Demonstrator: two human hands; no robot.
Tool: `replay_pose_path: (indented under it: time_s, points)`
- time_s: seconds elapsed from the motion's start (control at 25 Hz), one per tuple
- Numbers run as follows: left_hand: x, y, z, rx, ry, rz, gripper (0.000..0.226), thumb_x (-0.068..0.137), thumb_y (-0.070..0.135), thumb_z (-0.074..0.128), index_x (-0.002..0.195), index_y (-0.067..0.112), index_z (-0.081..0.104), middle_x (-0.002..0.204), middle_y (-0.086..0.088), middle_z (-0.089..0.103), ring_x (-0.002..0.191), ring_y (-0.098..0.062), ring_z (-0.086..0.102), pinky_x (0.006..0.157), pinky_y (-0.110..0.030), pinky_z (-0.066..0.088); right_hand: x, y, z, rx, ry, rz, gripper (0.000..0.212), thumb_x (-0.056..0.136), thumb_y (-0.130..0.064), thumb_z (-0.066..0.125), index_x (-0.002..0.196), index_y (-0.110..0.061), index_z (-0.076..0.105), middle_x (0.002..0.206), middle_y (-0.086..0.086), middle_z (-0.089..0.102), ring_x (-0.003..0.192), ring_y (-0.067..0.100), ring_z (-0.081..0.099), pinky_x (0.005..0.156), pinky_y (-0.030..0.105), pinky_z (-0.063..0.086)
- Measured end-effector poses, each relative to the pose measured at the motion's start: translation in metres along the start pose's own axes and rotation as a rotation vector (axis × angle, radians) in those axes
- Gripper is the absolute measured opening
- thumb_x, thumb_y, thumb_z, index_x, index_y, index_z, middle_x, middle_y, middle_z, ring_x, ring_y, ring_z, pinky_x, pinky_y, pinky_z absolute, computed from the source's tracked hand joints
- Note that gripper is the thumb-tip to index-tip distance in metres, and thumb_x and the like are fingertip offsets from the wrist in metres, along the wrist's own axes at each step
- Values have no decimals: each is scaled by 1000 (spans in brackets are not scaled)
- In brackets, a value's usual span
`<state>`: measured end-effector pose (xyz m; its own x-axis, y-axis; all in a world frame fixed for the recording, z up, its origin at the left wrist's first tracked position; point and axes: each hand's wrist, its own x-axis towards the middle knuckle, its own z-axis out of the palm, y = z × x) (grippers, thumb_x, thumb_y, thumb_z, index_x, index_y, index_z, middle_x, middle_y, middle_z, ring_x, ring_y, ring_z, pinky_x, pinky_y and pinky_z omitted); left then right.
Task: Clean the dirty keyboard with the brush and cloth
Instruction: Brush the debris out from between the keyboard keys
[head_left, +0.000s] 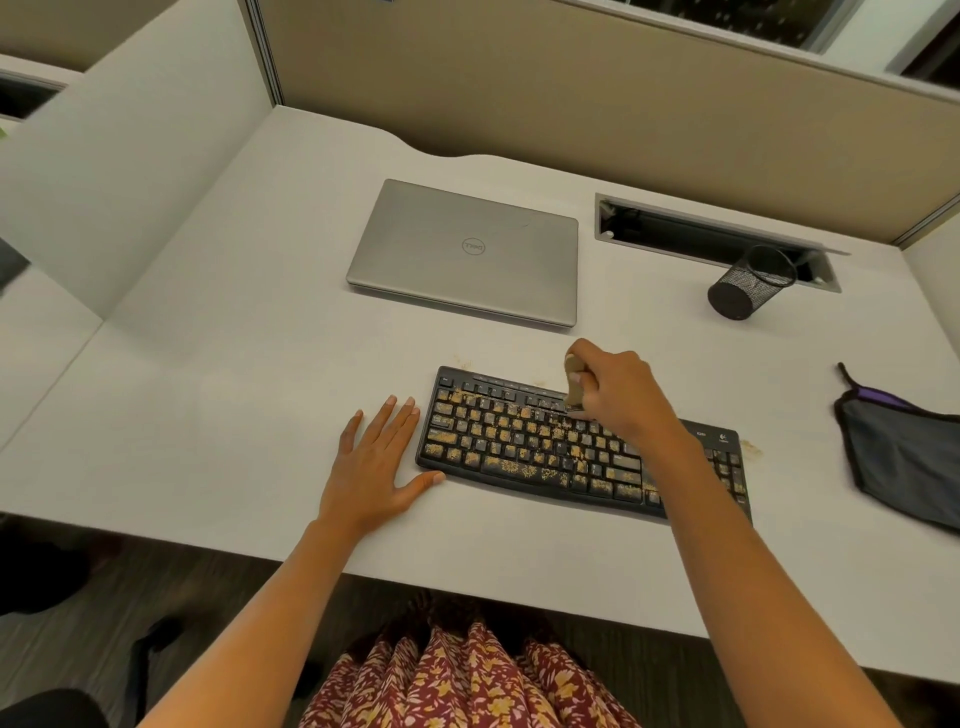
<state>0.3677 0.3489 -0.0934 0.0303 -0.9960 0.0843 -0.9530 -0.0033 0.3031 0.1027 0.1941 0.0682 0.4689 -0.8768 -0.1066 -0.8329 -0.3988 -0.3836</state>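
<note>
Crumbs (519, 470) cover the keyboard (470, 415); my right hand (621, 392) grips the brush (575, 384) over its upper rows, my left hand (371, 467) lies flat on the desk (208, 415), thumb touching its corner.

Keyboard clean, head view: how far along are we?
Early. Done: the brush is picked up; the right hand grips it at the top key rows. In hand: brushing the keyboard, with the left hand flat on the desk at its left end. Left: tan crumbs cover most keys, a few lie on the desk, and the cloth sits untouched at the right.
</note>
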Motion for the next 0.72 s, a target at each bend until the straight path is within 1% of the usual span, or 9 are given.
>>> replay_pose_path:
  time_s: [0.12,0.24,0.32,0.4,0.44,0.48,0.52,0.56,0.72]
  points:
    - [0,0,0,1,0,-4,91,90,78,27,156,15,24,162,1,18,151,-15,8,121,-47,7,9,-23,10,53,10,-50,16,96,-8,48,108,-16,55,91,11,63,80,32,60,68,39,53]
    - [0,0,0,-1,-3,-8,91,90,78,26,156,15,24,162,0,18,152,-15,8,121,-48,6,20,-47,21,93,13,-115,16,96,-9,49,110,-15,55,93,14,66,82,33,61,71,43,55]
    - [1,0,0,1,-5,-13,91,90,79,26,156,15,24,162,0,19,152,-16,8,121,-47,6,27,-62,28,119,21,-152,16,96,-9,49,110,-14,56,92,14,67,80,31,61,70,40,55]
    - [0,0,0,5,-9,-22,92,90,79,26,155,15,25,162,0,19,152,-15,8,121,-46,4,33,-73,34,148,26,-186,14,95,-9,51,108,-14,56,90,12,67,77,29,61,64,34,52]
    - [0,1,-1,8,-13,-28,92,89,80,26,155,15,25,162,0,19,151,-15,8,122,-46,4,35,-75,36,165,30,-193,13,96,-9,51,107,-14,56,88,11,67,75,27,60,59,30,48]
    - [0,1,-1,15,-17,-37,93,89,80,25,156,15,25,162,-1,19,151,-16,8,121,-46,5,36,-74,36,186,35,-192,12,96,-9,52,105,-14,56,86,9,66,72,23,58,55,22,42]
    - [-1,2,-1,25,-21,-49,94,89,81,24,156,15,24,162,-1,18,151,-16,8,121,-47,5,37,-72,35,209,46,-180,11,96,-9,52,105,-15,56,86,7,66,70,20,57,52,15,36]
    - [-1,2,-2,35,-25,-64,96,88,82,22,156,14,24,162,-1,17,151,-16,8,121,-47,6,38,-69,31,226,62,-167,10,96,-9,53,104,-14,56,86,5,65,70,17,55,51,11,33]
    - [-3,3,-2,45,-40,-104,104,85,86,18,156,10,19,163,-3,13,151,-15,5,122,-44,2,35,-53,15,194,103,-165,9,96,-6,54,99,-14,56,82,3,63,64,11,52,51,12,33]
